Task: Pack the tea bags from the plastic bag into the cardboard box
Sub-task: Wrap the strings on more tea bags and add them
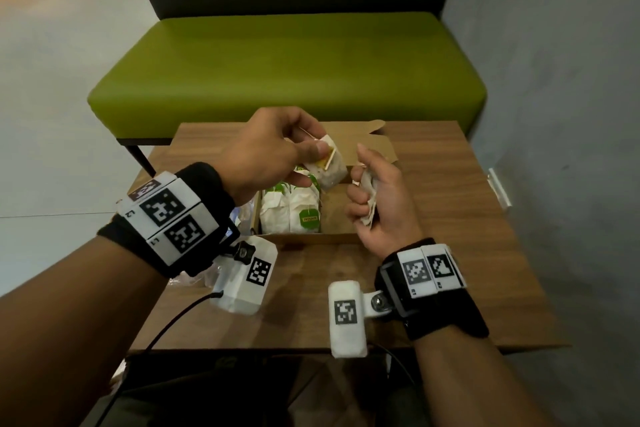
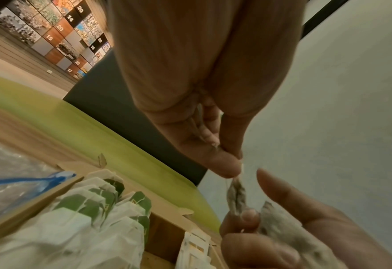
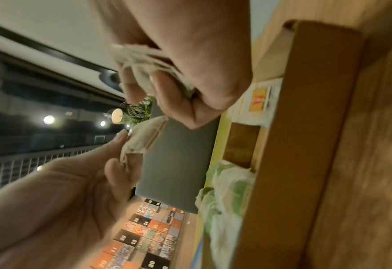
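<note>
Tea bags with green tags (image 1: 291, 210) stand packed in the left part of the open cardboard box (image 1: 311, 238), which sits on the wooden table (image 1: 450, 218); the right part of the box shows its bare bottom. Over the box, the left hand (image 1: 266, 152) pinches one tea bag with a yellow tag (image 1: 329, 166) between the thumb and the curled fingers, so the bag hangs down from the fingertips above the middle of the box. In the left wrist view this bag (image 2: 236, 196) is seen edge-on under the thumb, with its thin string just visible. The right hand (image 1: 377, 198) is beside it, just right of the hanging bag, and its lower fingers are curled around a small bundle of tea bags (image 1: 369, 198), while the index finger points up and is more straight. The right wrist view shows the same bundle (image 3: 144, 63) pressed between the curled fingers and the palm. Inside the box near its far wall, a few bags with yellow tags (image 3: 258, 102) lie flat. The plastic bag (image 2: 10, 182), clear with a blue zip strip, lies on the table just left of the box and touches its left wall. Behind the table there is a green bench seat (image 1: 287, 69) with a dark backrest, and grey walls on both sides
</note>
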`<state>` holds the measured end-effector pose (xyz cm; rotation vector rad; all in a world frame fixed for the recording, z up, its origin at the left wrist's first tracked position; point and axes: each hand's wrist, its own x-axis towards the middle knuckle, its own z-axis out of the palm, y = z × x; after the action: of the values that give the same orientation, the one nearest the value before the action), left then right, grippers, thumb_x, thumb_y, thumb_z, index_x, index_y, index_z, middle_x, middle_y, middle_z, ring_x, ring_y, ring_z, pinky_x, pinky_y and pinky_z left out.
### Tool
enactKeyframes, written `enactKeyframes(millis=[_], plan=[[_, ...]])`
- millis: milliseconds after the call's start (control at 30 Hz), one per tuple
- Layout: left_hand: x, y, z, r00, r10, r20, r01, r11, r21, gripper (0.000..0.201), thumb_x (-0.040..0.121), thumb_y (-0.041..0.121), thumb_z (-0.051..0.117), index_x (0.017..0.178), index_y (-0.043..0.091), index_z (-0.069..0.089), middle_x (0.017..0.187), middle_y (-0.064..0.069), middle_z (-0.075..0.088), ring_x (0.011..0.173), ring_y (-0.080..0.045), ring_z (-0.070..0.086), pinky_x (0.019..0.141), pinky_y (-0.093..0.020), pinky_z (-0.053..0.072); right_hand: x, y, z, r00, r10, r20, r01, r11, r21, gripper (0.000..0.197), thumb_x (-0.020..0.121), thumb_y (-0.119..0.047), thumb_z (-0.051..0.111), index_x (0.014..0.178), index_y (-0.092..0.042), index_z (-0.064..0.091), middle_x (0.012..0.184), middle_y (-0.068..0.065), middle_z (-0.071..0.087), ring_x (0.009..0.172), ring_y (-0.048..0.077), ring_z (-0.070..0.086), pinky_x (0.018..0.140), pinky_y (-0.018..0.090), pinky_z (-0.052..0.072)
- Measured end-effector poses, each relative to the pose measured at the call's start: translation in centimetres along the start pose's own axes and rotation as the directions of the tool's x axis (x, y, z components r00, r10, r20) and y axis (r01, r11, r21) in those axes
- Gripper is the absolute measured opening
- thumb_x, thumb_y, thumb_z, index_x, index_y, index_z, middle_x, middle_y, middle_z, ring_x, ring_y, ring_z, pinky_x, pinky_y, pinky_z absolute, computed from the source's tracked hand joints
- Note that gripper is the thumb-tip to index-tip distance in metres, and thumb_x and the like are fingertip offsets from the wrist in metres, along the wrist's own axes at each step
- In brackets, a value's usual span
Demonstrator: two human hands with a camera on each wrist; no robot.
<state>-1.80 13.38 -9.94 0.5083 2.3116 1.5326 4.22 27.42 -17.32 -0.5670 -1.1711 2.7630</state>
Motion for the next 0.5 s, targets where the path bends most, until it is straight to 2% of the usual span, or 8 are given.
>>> enactKeyframes(millis=[67, 133, 200, 267, 333, 400, 467, 500], plan=[[0.26, -0.23, -0.04, 1.000, -0.014, 0.015, 0.014, 0.999, -0.032, 0.022, 0.086, 0.009, 0.072, 0.107, 0.003, 0.064, 0.078, 0.000, 0.061, 0.062, -0.005, 0.065, 0.057, -0.026, 0.060, -0.28, 0.18, -0.43, 0.997, -0.043, 0.066, 0.056, 0.976, -0.209, 0.011, 0.095, -0.033, 0.066, 0.097, -0.023, 0.061, 0.068, -0.008, 0.057, 0.043, 0.005, 0.032, 0.034, 0.017, 0.022], [0.38, -0.31, 0.09, 0.999, -0.016, 0.031, 0.018, 0.998, -0.058, 0.026, 0.084, 0.008, 0.073, 0.107, 0.001, 0.064, 0.075, 0.000, 0.062, 0.063, -0.005, 0.066, 0.057, -0.025, 0.059, -0.55, 0.29, -0.70, 0.991, -0.057, 0.124, 0.098, 0.928, -0.360, 0.011, 0.095, -0.034, 0.066, 0.101, -0.025, 0.068, 0.072, -0.008, 0.065, 0.047, 0.007, 0.031, 0.036, 0.017, 0.022], [0.55, -0.42, 0.25, 1.000, -0.009, 0.015, 0.010, 0.998, -0.064, 0.029, 0.082, 0.008, 0.075, 0.107, -0.001, 0.064, 0.075, -0.001, 0.062, 0.062, -0.006, 0.066, 0.054, -0.022, 0.057, -0.74, 0.23, -0.78, 0.987, -0.076, 0.144, 0.131, 0.897, -0.422, 0.008, 0.097, -0.028, 0.064, 0.096, -0.023, 0.070, 0.071, -0.009, 0.066, 0.046, 0.006, 0.035, 0.036, 0.016, 0.025], [0.60, -0.44, 0.36, 0.999, 0.007, -0.031, -0.009, 0.999, -0.047, 0.027, 0.080, 0.008, 0.077, 0.104, -0.001, 0.065, 0.078, -0.005, 0.063, 0.058, -0.005, 0.065, 0.052, -0.019, 0.055, -0.71, 0.23, -0.76, 0.984, -0.120, 0.135, 0.168, 0.878, -0.447, 0.013, 0.098, -0.020, 0.063, 0.088, -0.021, 0.071, 0.069, -0.012, 0.066, 0.045, 0.000, 0.045, 0.038, 0.012, 0.032], [0.56, -0.44, 0.43, 0.997, 0.033, -0.063, -0.034, 0.999, -0.020, 0.021, 0.081, 0.009, 0.076, 0.098, 0.000, 0.069, 0.081, -0.010, 0.066, 0.058, -0.007, 0.065, 0.052, -0.018, 0.054, -0.48, 0.41, -0.80, 0.975, -0.181, 0.130, 0.222, 0.841, -0.493, 0.017, 0.097, -0.015, 0.064, 0.083, -0.022, 0.072, 0.069, -0.014, 0.066, 0.055, -0.003, 0.055, 0.047, 0.010, 0.039], [0.56, -0.48, 0.45, 0.995, 0.061, -0.081, -0.060, 0.998, 0.021, 0.016, 0.083, 0.012, 0.075, 0.095, 0.002, 0.073, 0.087, -0.015, 0.071, 0.062, -0.010, 0.066, 0.054, -0.018, 0.055, -0.21, 0.70, -0.78, 0.964, -0.233, 0.130, 0.265, 0.791, -0.551, 0.017, 0.095, -0.015, 0.066, 0.081, -0.021, 0.074, 0.071, -0.014, 0.068, 0.070, -0.001, 0.060, 0.061, 0.017, 0.045], [0.47, -0.52, 0.50, 0.990, 0.091, -0.105, -0.079, 0.990, 0.121, 0.011, 0.085, 0.017, 0.075, 0.093, 0.009, 0.076, 0.088, -0.010, 0.074, 0.068, -0.013, 0.069, 0.053, -0.018, 0.054, 0.03, 0.83, -0.70, 0.955, -0.272, 0.118, 0.288, 0.758, -0.585, 0.015, 0.093, -0.017, 0.069, 0.080, -0.019, 0.076, 0.074, -0.013, 0.069, 0.080, 0.003, 0.062, 0.074, 0.027, 0.050], [0.53, -0.60, 0.55, 0.989, 0.109, -0.103, -0.091, 0.983, 0.161, 0.010, 0.085, 0.019, 0.075, 0.093, 0.013, 0.077, 0.088, -0.006, 0.074, 0.074, -0.019, 0.071, 0.056, -0.023, 0.057, 0.09, 0.81, -0.65, 0.952, -0.284, 0.113, 0.293, 0.748, -0.595, 0.015, 0.092, -0.018, 0.070, 0.079, -0.019, 0.076, 0.075, -0.013, 0.070, 0.081, 0.004, 0.063, 0.078, 0.031, 0.051]])
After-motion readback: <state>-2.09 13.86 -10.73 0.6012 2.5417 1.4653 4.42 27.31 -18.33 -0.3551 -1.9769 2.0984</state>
